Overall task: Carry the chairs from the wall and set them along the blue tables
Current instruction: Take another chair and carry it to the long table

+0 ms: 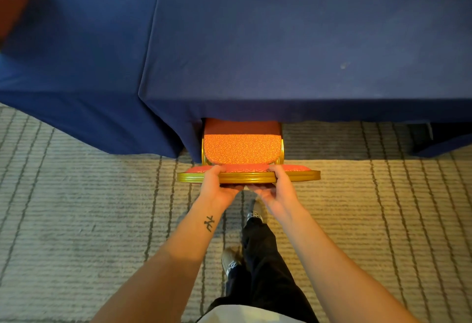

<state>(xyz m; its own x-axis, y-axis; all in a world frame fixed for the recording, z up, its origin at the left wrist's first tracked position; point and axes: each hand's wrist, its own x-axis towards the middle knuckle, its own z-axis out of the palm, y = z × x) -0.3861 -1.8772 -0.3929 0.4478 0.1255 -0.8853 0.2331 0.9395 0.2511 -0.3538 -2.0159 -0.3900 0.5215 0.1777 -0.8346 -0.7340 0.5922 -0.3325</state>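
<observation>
Carpet, chair in left hand, right hand

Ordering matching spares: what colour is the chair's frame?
Gold; the chair frame shows best in the head view.

Orange gold-framed chair, tucked under blue table
</observation>
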